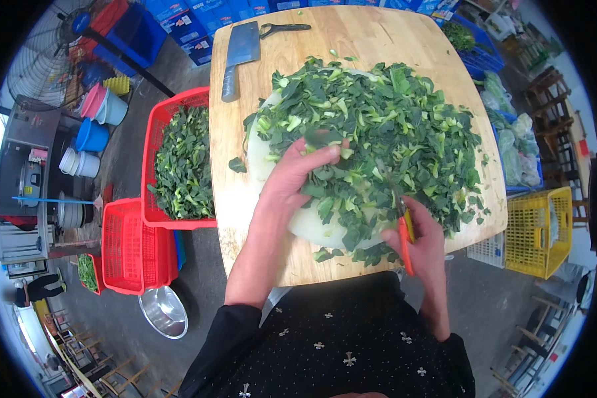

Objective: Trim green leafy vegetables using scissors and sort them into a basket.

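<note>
My left hand (303, 169) holds a piece of leafy green vegetable (323, 139) between thumb and fingers, above a broad heap of cut greens (378, 114). The heap lies on a pale round cutting board (308, 224) on a wooden table (248, 258). In my right hand (423, 239), at the heap's near right side, are scissors (405, 229) with orange and yellow handles; their blades point away from me and look slightly parted. A cleaver (242, 49) lies at the table's far left, beside a black-handled peeler (283, 29).
A red crate (147, 189) of cut greens adjoins the table's left edge. Below it stand stacked red crates (134, 248) and a steel basin (163, 313). On the right are a yellow crate (537, 234) and blue crates with bagged greens (517, 149). Blue boxes (194, 30) line the far side.
</note>
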A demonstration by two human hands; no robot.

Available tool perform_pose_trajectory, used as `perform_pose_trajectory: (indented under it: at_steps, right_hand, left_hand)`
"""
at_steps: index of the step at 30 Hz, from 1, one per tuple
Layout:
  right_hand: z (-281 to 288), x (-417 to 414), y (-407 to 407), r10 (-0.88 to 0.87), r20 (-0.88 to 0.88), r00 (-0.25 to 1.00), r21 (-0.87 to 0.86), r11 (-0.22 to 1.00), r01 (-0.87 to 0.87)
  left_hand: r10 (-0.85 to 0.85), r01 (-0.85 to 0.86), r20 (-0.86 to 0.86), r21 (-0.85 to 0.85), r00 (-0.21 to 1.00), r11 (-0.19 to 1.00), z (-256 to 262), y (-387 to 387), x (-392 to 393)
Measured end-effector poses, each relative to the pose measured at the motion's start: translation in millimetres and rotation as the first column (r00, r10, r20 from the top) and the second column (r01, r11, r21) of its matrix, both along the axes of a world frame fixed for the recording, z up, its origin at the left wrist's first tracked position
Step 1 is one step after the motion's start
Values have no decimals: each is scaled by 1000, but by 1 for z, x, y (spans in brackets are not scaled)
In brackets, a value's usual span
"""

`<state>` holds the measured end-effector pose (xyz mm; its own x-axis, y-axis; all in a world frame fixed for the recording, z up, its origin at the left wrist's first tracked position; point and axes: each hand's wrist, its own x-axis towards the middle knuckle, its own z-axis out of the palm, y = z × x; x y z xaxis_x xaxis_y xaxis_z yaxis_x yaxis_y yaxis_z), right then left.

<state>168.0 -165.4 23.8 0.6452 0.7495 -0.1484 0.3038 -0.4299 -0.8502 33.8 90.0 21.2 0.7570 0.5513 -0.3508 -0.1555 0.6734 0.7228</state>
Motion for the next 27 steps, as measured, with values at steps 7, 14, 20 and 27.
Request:
perform_pose_trajectory:
  at_steps: [7,14,20,27]
  right_hand:
    - [15,-17,21,34,-166,986,28,999,-30]
    - [12,-23,30,-24,-40,999,81,996,28]
    - [6,-19,30,12,44,999,8,1000,-12]
    - [-9,-17,7,-48,-289,956,213,971,113]
  left_hand:
    - [-51,78,151,-173,987,982,-17,-12,5]
    - [-33,34,45,-18,998,999,-7,-30,16]
    - [-11,12,41,-35,999,999,-16,-28,14]
    - [211,-164,157,-265,965,950,-9,-7,9]
